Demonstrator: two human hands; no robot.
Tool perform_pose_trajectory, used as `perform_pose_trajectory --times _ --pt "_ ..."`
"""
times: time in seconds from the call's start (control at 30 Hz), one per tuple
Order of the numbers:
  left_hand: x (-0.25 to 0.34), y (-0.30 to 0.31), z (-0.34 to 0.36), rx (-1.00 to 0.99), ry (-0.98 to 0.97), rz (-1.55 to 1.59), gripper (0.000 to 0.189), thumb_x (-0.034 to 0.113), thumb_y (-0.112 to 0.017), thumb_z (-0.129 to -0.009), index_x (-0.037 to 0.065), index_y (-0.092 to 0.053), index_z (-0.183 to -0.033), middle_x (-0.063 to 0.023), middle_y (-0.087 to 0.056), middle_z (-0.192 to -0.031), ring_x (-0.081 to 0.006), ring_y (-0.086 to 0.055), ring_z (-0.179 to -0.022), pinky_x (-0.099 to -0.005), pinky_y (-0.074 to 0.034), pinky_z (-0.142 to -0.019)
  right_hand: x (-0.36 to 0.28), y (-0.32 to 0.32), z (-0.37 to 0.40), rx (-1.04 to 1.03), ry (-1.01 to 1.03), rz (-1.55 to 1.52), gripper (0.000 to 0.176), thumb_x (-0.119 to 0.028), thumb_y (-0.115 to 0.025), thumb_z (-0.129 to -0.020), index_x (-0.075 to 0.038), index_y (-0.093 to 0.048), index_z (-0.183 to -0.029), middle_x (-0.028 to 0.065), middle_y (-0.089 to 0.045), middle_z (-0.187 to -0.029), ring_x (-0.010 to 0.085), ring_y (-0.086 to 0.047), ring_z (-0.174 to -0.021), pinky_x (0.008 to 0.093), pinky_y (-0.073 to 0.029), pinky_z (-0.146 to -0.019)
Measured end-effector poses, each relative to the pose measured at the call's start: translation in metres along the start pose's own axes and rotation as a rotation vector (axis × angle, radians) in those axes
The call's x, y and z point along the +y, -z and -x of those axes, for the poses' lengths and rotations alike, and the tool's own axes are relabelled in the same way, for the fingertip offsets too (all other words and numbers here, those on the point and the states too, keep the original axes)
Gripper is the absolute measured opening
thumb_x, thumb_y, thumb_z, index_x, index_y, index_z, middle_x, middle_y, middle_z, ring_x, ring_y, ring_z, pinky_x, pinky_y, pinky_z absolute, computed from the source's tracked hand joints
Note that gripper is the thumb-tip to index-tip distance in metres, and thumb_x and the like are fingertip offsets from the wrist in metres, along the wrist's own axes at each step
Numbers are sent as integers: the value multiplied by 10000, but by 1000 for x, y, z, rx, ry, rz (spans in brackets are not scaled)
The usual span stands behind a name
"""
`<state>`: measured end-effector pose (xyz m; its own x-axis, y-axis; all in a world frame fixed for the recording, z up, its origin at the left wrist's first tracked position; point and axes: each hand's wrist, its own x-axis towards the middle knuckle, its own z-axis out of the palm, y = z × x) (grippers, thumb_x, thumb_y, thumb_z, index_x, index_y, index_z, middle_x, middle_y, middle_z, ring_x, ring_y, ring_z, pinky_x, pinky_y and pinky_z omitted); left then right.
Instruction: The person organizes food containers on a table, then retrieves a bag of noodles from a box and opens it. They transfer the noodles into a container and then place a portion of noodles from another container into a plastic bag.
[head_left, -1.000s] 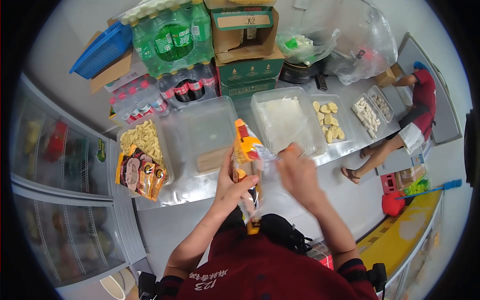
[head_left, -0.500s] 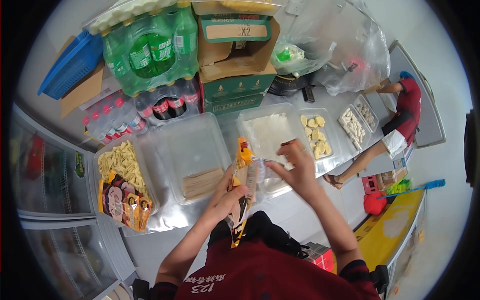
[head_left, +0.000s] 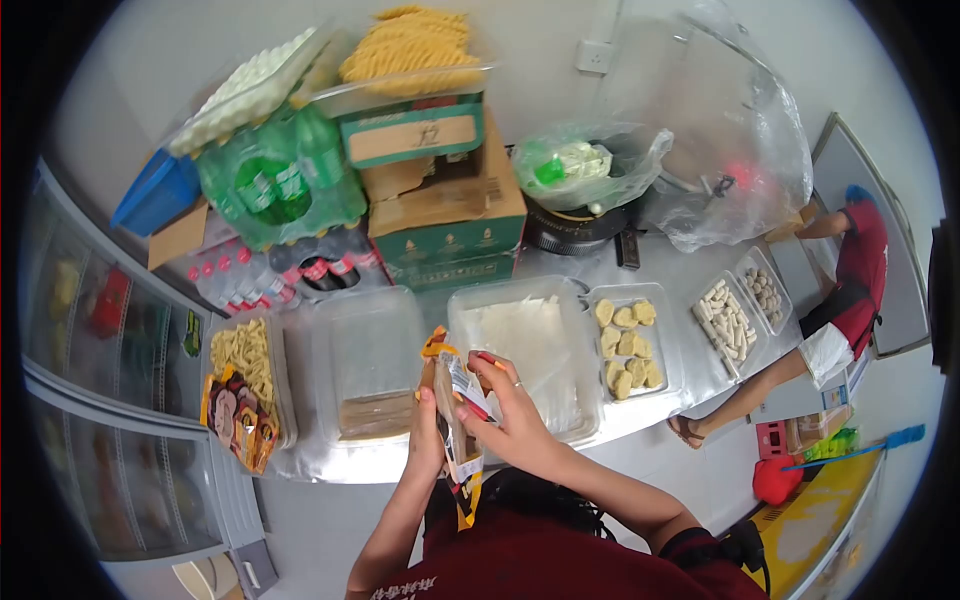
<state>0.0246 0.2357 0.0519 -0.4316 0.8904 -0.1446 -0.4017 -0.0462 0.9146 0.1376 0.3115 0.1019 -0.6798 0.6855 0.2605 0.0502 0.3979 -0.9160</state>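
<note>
Upright in front of my body is a food packet [head_left: 461, 445] in orange, black and clear plastic, with a printed white panel. My left hand [head_left: 428, 445] is closed around its left side. My right hand [head_left: 520, 430] is closed against the packet's upper right side, a ring on one finger. Slim red bits show by the right fingers; I cannot make out what they are. Behind the packet stand two clear tubs: a left tub [head_left: 372, 350] with flat brown strips [head_left: 378, 416] at its near end, and a right tub [head_left: 590, 410] with pale translucent sheets [head_left: 520, 335].
At the left, similar packets [head_left: 240, 420] lean on a tub of yellowish strips [head_left: 240, 350]. Rightward are trays of yellow pieces [head_left: 628, 345] and white sticks [head_left: 727, 322]. Bottles [head_left: 275, 180] and a green carton [head_left: 450, 240] stand behind. Another person [head_left: 850, 270] stands at the right.
My right hand has come down and left onto the packet, from apart beside its top. The view has tilted up, showing more of the back wall and the yellow food above the carton.
</note>
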Motion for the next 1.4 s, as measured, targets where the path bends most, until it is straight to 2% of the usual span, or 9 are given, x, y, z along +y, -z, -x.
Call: perform_pose_trajectory --times 0.33,0.57,0.7,0.8,0.93,1.0,1.17,1.27,1.4 --pt "-11 -49 1 148 -21 -126 653 46 -581 -722 14 -224 -1267 -125 -379 -1192 -200 -370 -1111 -299 -291 -941 20 41 21 -33 -209 -183 615 -151 -649 -705 37 -319 -1189 164 -408 -1112 221 -460 -1002 283 -377 -825" --pt "-4 -51 3 -10 36 196 677 203 -613 -729 52 -230 -1266 -96 -429 -1122 -194 -433 -1047 -309 -351 -890 11 81 5 -187 -12 -220 508 -167 -613 -748 -19 -408 -1187 98 -473 -1031 173 -519 -854 251 -454 -674" --pt "-14 -30 6 147 264 334 507 199 -541 -790 35 -308 -1208 -94 -461 -1080 -189 -481 -967 -306 -394 -831 34 139 -94 187 51 -248 233 -144 -570 -759 -25 -554 -958 91 -551 -863 133 -522 -801 255 -420 -673" --pt "-18 -29 17 279 165 269 398 181 -505 -812 37 -363 -1154 -84 -493 -1010 -174 -499 -903 -303 -410 -788 63 199 -198 475 259 441 349 -244 -529 -747 -1 -551 -996 172 -571 -953 307 -535 -914 359 -409 -800" --pt "-26 -16 41 388 74 180 335 172 -481 -822 35 -399 -1116 -72 -526 -925 -164 -523 -822 -294 -429 -734 120 261 -281 69 -423 789 400 -254 -479 -705 -11 -558 -1013 231 -458 -1145 324 -446 -1060 363 -362 -877" --pt "-25 -8 52 430 74 200 324 153 -473 -821 27 -395 -1109 -88 -532 -918 -178 -525 -828 -290 -433 -730 144 260 -289 298 -541 843 397 -244 -452 -691 -19 -576 -995 242 -439 -1164 350 -369 -1125 394 -319 -909" --pt "-14 21 62 487 11 256 560 90 -555 -765 39 -260 -1238 -106 -429 -1133 -210 -443 -1035 -329 -359 -889 131 228 -272 506 -44 1004 291 -207 -492 -750 9 -572 -928 210 -503 -1082 316 -399 -1094 391 -331 -880" --pt "5 24 56 569 -36 262 724 131 -595 -756 32 -120 -1294 -138 -381 -1188 -216 -399 -1087 -327 -325 -918 42 124 -183 157 13 73 184 -165 -499 -798 -36 -542 -921 139 -549 -920 184 -539 -810 265 -415 -735" --pt "26 22 53 561 -84 198 802 167 -605 -752 39 -47 -1314 -154 -309 -1254 -212 -340 -1136 -310 -266 -952 -5 4 -39 -541 266 254 475 -265 -550 -797 -11 -372 -1157 192 -523 -1046 327 -530 -956 369 -412 -808"
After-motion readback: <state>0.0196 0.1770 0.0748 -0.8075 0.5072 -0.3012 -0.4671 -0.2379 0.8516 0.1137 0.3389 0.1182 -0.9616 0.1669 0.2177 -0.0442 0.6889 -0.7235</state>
